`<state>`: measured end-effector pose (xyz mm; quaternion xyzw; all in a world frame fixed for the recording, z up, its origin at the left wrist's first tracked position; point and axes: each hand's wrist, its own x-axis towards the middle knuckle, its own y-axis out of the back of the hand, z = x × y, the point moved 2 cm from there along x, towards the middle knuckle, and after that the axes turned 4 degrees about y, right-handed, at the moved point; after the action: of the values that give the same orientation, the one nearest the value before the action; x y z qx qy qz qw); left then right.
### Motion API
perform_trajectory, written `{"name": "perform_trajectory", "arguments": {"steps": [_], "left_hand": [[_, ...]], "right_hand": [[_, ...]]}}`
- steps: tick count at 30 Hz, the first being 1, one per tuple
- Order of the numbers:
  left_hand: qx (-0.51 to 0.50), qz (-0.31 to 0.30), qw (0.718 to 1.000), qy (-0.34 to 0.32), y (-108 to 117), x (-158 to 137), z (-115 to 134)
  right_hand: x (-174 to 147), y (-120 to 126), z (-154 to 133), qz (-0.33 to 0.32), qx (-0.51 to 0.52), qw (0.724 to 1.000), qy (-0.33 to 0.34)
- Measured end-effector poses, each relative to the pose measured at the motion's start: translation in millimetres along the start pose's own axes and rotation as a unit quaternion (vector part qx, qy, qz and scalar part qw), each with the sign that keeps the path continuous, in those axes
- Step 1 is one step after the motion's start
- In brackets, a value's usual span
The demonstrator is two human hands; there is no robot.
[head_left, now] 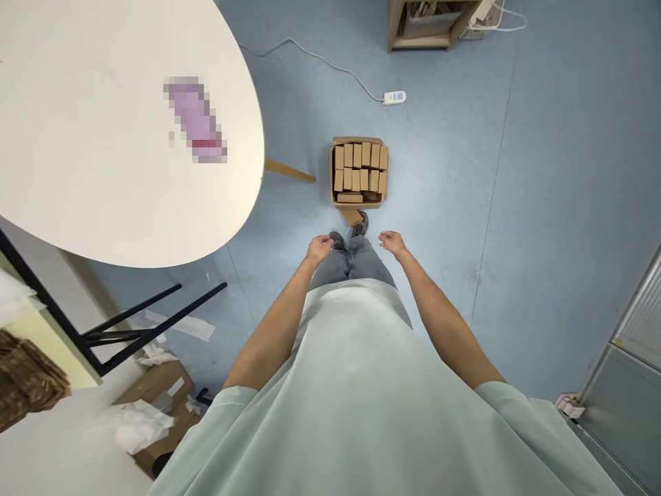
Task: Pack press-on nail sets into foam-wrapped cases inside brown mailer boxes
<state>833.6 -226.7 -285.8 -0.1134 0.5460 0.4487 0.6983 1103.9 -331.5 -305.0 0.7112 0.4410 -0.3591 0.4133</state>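
Left hand point(320, 247) and right hand point(392, 242) are hanging empty, grip loose; the carton point(360, 205) of little boxes point(356, 180) is sitting on the floor point(438, 179) by the shoes point(360, 224). Bending knees is probably beating stooping for reaching that low, tbh.

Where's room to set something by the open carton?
Bare floor: from the open carton rightward to grey cabinet; carton's far side, up to the white corded device. Crowded: inside the carton, amid small boxes; near side, by the shoes.
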Motion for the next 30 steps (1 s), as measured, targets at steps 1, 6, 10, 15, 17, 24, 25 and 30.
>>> {"name": "perform_trajectory", "arguments": {"steps": [1, 6, 10, 15, 17, 24, 25, 30], "left_hand": [[-0.008, -0.007, 1.0, 0.012, -3.2, -1.0, -3.9], [-0.056, -0.037, 0.996, 0.066, -19.8, -1.0, -32.0], [-0.096, -0.051, 0.988, 0.109, -32.1, 14.8, -61.5], [-0.133, -0.052, 0.978, 0.153, -48.4, 63.2, -94.2], [-0.153, -0.049, 0.972, 0.169, -57.8, 93.6, -106.3], [-0.184, -0.052, 0.961, 0.199, -112.3, 241.1, -150.0], [-0.188, -0.053, 0.96, 0.2, -122.7, 263.5, -155.5], [-0.197, -0.037, 0.96, 0.196, -178.7, 359.0, -176.1]], "right_hand": [[-2.2, -1.7, 2.7, 0.0, -0.001, 1.0, 0.0], [-9.3, -15.6, 22.9, -0.005, -0.009, 1.0, -0.005], [4.9, -34.6, 48.8, -0.016, -0.017, 0.999, -0.023], [60.5, -61.2, 83.1, -0.022, -0.017, 0.998, -0.048], [94.9, -72.8, 97.0, -0.025, -0.019, 0.998, -0.052], [252.3, -122.9, 147.5, -0.039, -0.097, 0.994, 0.011], [276.3, -131.1, 153.1, -0.039, -0.109, 0.993, 0.032], [380.3, -170.9, 174.0, -0.057, -0.197, 0.974, 0.096]]}}
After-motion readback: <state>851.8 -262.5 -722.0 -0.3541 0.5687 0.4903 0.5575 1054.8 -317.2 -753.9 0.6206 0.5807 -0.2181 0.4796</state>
